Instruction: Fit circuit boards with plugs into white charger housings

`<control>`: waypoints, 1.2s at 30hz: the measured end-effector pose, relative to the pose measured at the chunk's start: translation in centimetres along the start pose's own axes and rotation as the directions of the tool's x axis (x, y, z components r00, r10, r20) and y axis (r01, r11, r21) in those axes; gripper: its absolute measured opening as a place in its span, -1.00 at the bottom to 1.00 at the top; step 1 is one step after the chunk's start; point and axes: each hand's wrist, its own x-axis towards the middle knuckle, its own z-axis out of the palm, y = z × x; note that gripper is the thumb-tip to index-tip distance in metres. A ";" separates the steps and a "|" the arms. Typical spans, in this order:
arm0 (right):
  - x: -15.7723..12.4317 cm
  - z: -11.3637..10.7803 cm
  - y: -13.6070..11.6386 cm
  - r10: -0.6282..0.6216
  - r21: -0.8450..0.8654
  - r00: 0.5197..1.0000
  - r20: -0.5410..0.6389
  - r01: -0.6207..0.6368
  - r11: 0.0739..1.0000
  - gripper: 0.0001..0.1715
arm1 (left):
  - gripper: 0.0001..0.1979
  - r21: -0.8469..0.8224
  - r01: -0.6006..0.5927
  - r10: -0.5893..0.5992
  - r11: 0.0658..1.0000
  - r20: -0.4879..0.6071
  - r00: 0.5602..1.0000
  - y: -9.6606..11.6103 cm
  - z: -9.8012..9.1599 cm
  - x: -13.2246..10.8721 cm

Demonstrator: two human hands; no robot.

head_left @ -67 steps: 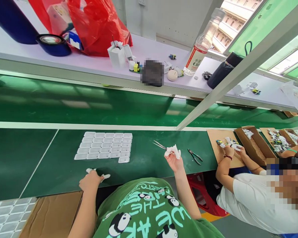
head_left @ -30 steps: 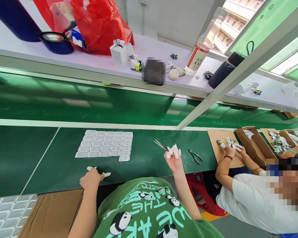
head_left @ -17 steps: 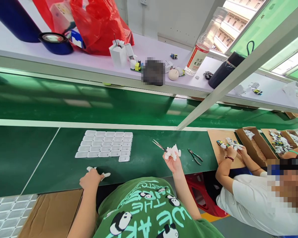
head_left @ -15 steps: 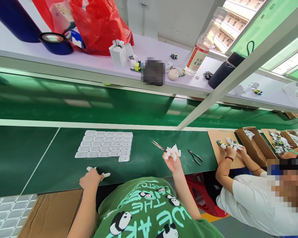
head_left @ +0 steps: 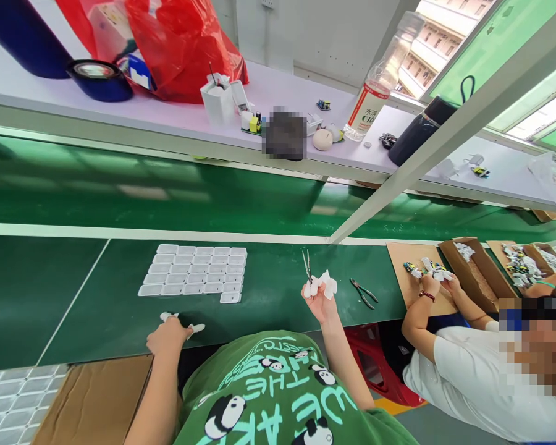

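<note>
My right hand (head_left: 322, 304) is up over the green bench, its fingers closed round the tweezers (head_left: 307, 266) and crumpled white material (head_left: 325, 285). The tweezers point away from me, tips slightly apart. Near the bench's front edge, my left hand (head_left: 168, 335) is closed, with white pieces (head_left: 195, 329) showing on both sides of it; what lies in the fist is hidden. Beyond the left hand sit rows of small white trays (head_left: 192, 269), with a single one jutting out at the near right corner. Black-handled cutters (head_left: 364, 293) lie right of my right hand.
A slanted metal post (head_left: 384, 194) rises beyond the cutters to the shelf (head_left: 278, 83), which holds bottles and a red bag. Cardboard (head_left: 97, 395) and more trays (head_left: 16, 395) are at lower left. A co-worker (head_left: 472, 364) handles parts on the right, beside a cardboard box (head_left: 484, 281).
The tweezers in my right hand have swung from pointing up-left to pointing nearly straight away from me. My left hand has hardly moved.
</note>
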 end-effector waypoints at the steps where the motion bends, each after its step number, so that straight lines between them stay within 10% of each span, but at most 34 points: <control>1: 0.0 0.0 0.0 -0.003 0.000 1.000 -0.005 0.003 1.000 -0.34 | -0.44 0.000 0.002 -0.002 1.000 0.004 1.000 0.0 0.0 0.1; 9: -0.2 1.7 -0.6 -0.048 -0.009 0.999 0.022 0.048 0.999 -0.40 | -0.48 -0.004 0.011 -0.011 1.000 0.008 1.000 0.0 -0.1 0.2; 18: -3.9 8.3 -5.4 -0.235 -0.005 0.962 0.136 0.238 0.971 -0.40 | -0.48 0.006 -0.001 0.001 1.000 0.006 1.000 -0.1 -0.1 0.2; 36: -5.3 17.4 -10.8 -0.505 0.248 0.681 0.530 0.444 0.861 -0.19 | -0.48 0.022 0.008 -0.009 1.000 0.015 1.000 -0.3 -0.1 0.3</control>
